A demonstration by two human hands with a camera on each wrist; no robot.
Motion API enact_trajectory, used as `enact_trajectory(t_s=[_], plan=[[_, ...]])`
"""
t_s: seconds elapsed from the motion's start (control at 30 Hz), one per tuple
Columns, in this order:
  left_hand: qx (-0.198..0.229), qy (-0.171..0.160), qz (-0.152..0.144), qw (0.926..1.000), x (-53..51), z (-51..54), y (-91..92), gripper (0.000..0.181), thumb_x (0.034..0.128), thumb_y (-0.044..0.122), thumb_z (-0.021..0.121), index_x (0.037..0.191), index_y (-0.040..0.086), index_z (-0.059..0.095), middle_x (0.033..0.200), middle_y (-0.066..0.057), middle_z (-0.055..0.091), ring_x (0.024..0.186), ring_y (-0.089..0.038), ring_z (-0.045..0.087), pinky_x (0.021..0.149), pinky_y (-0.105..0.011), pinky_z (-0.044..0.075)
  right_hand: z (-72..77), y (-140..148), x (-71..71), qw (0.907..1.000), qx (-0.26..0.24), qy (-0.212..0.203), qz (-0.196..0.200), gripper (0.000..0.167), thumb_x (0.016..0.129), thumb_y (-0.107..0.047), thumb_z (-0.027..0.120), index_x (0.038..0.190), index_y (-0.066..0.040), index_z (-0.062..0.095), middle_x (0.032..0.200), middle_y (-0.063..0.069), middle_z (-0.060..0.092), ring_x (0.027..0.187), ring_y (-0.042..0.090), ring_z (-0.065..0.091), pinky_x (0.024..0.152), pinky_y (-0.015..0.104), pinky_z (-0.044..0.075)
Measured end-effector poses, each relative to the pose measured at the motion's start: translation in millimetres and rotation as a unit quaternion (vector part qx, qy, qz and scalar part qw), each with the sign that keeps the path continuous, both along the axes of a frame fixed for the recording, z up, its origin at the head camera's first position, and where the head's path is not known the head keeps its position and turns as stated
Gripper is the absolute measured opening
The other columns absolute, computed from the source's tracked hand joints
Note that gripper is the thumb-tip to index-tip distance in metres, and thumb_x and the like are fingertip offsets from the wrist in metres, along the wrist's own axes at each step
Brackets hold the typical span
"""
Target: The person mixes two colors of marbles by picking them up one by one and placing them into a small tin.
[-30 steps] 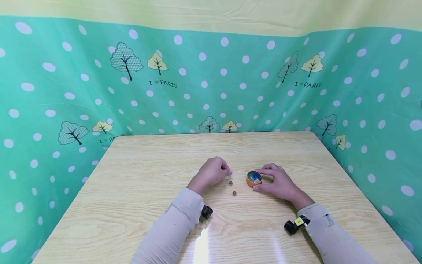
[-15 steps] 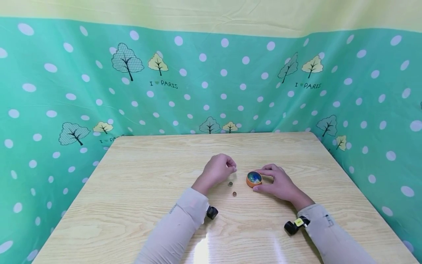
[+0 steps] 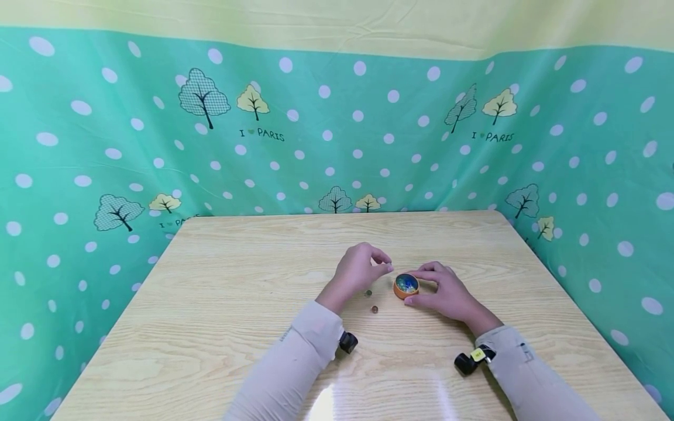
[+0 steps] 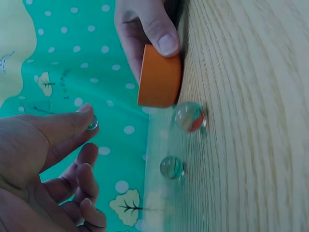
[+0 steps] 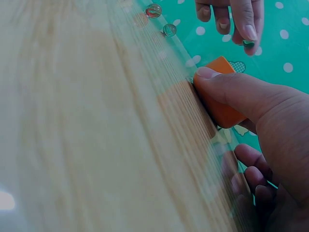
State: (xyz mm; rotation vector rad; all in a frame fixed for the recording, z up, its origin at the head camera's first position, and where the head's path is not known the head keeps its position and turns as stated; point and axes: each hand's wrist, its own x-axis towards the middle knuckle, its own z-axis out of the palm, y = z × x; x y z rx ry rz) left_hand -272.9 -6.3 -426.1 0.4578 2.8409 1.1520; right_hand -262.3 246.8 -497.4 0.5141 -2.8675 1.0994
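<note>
My left hand (image 3: 359,270) is raised above the table, just left of a small round orange container (image 3: 398,294). Between its thumb and forefinger it pinches a clear glass marble (image 4: 93,124), which shows greenish in the right wrist view. With thumb and fingers on either side, my right hand (image 3: 447,295) grips the container, which stands on the tabletop. Its top looks glossy blue and green in the head view; what lies inside cannot be made out. Two more marbles rest on the table to its left: a greenish one (image 4: 172,167) and one with red inside (image 4: 190,117).
The light wood-grain table (image 3: 237,292) carries a bright glare patch near its front edge. A green dotted curtain (image 3: 295,134) with printed trees hangs behind and along the sides. Black wrist cameras sit on both sleeves.
My left hand has moved right, toward the container, with the marble pinched in it. My right hand and the container have stayed in place, as have the two marbles on the table.
</note>
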Motion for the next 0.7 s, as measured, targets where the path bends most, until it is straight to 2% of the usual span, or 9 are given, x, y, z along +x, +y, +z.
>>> enact_trajectory(t_s=[0.23, 0.43, 0.7], plan=[[0.024, -0.004, -0.01, 0.9997, -0.2, -0.5, 10.4, 0.014, 0.0961, 0.035, 0.076, 0.107, 0.027, 0.08, 0.106, 0.005, 0.065, 0.083, -0.013, 0.058, 0.065, -0.029, 0.05, 1.1, -0.1, 1.0, 1.0, 0.006, -0.003, 0.004, 0.068, 0.073, -0.064, 0.086, 0.132, -0.033, 0.071, 0.134, 0.006, 0.056, 0.126, 0.032, 0.047, 0.102, 0.062, 0.041], [0.04, 0.003, -0.015, 0.9991, -1.2, -2.3, 19.4, 0.012, 0.0959, 0.033, 0.076, 0.106, 0.027, 0.08, 0.106, 0.005, 0.065, 0.083, -0.012, 0.058, 0.065, -0.028, 0.05, 0.5, 0.3, 1.3, 1.0, 0.003, 0.001, 0.003, 0.069, 0.074, -0.063, 0.086, 0.132, -0.03, 0.071, 0.132, 0.003, 0.056, 0.123, 0.03, 0.047, 0.101, 0.06, 0.041], [0.058, -0.006, -0.015, 0.9982, -0.2, -8.1, 28.6, 0.007, 0.0947, 0.034, 0.077, 0.101, 0.031, 0.079, 0.107, 0.006, 0.064, 0.089, -0.013, 0.057, 0.069, -0.028, 0.05, 0.2, 0.9, 0.6, 0.9999, 0.002, 0.005, 0.009, 0.073, 0.075, -0.061, 0.086, 0.137, -0.028, 0.068, 0.132, 0.003, 0.056, 0.123, 0.029, 0.047, 0.101, 0.059, 0.041]])
